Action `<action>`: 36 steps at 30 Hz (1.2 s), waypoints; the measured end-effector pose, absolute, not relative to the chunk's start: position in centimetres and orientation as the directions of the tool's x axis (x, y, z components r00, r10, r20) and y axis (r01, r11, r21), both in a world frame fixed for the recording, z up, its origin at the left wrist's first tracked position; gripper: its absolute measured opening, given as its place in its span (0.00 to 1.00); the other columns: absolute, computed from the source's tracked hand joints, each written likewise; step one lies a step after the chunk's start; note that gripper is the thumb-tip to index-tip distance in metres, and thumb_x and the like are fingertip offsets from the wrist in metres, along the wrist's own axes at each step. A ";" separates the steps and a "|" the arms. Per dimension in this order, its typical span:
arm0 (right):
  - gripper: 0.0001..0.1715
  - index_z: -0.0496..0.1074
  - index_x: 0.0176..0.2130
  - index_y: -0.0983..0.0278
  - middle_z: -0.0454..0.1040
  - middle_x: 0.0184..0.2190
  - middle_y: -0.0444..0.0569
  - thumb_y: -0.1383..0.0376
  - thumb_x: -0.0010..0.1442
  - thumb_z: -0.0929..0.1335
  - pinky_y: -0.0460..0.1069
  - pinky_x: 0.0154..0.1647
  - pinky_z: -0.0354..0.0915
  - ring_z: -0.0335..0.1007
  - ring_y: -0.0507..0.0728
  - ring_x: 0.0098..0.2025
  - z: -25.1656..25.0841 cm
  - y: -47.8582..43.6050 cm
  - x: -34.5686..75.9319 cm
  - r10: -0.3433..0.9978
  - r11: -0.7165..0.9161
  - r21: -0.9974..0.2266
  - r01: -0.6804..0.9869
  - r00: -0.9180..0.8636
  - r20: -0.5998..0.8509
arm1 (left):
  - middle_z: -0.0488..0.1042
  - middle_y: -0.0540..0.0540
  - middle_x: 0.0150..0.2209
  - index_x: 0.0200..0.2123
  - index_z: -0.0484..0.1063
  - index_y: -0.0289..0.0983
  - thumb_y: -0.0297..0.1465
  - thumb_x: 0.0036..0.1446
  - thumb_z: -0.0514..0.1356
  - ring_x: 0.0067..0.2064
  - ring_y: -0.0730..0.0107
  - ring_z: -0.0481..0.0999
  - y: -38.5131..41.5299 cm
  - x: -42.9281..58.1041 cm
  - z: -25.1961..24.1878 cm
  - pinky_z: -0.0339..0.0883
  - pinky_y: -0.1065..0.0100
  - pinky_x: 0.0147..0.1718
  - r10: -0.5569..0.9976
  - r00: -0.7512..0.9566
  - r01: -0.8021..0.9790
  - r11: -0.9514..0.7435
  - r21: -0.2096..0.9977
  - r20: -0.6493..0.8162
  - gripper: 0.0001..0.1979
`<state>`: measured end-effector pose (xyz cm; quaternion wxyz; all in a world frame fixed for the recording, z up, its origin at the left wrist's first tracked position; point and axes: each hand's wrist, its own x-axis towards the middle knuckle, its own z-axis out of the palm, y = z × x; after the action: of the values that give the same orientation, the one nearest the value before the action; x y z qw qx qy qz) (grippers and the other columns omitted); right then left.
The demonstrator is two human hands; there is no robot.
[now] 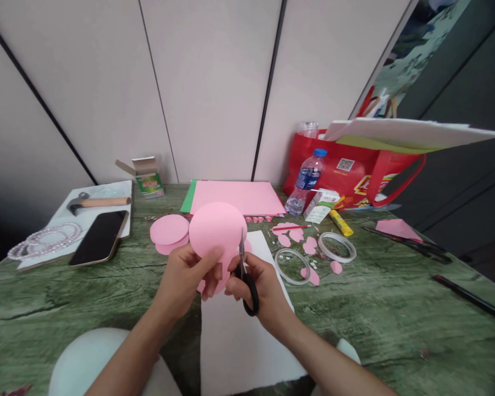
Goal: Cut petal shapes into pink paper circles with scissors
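Note:
My left hand [193,272] pinches the lower edge of a round pink paper circle [216,225], thumb on its near face. In my right hand [258,280] is a pair of scissors [251,291] with black handles, its blades pointing up beside the circle's right edge. Whether the blades touch the paper I cannot tell. More pink paper [223,281] shows below the circle, partly hidden by my fingers. Beneath both hands lies a white sheet [247,346] with a rough near edge. To the left, pink paper circles [169,230] overlap on the table.
Pink sheets [239,197] lie at the back. On the right are tape rolls [337,247], pink scraps [310,245], a red pencil [291,227], a water bottle [307,181] and a red bag [334,159]. A phone [101,236], hammer [99,202] and beads [45,239] lie left.

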<state>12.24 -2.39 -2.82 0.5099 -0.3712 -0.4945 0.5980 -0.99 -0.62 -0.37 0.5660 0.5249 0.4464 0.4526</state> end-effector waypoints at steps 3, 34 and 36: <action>0.17 0.61 0.27 0.63 0.63 0.17 0.39 0.59 0.41 0.71 0.43 0.18 0.53 0.54 0.47 0.18 -2.9 -2.5 12.1 0.969 0.009 -0.965 -0.263 -0.236 0.073 | 0.64 0.52 0.10 0.15 0.67 0.34 0.35 0.48 0.56 0.10 0.78 0.60 -0.6 -0.9 -0.4 0.52 0.75 0.09 0.976 0.215 -0.036 0.045 0.998 -0.036 0.15; 0.17 0.62 0.28 0.64 0.58 0.15 0.35 0.65 0.39 0.72 0.42 0.18 0.46 0.47 0.45 0.17 -3.0 -2.1 12.3 0.969 0.006 -0.950 -0.311 -0.235 0.082 | 0.55 0.56 0.07 0.09 0.61 0.32 0.32 0.44 0.61 0.10 0.85 0.51 -0.7 -1.2 -0.1 0.42 0.77 0.10 0.993 0.114 0.039 0.004 0.999 -0.009 0.18; 0.16 0.63 0.28 0.64 0.58 0.15 0.36 0.64 0.39 0.72 0.42 0.17 0.47 0.47 0.45 0.17 -3.0 -2.1 12.3 0.967 0.005 -0.952 -0.305 -0.241 0.082 | 0.55 0.56 0.07 0.09 0.60 0.32 0.32 0.44 0.61 0.10 0.86 0.51 -0.7 -1.2 -0.1 0.42 0.78 0.10 0.995 0.102 0.039 -0.005 0.999 0.001 0.18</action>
<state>12.33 -2.14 -3.04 0.5144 -0.3393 -0.4877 0.6184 -1.19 -0.66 -0.07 0.5143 0.5351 0.4829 0.4647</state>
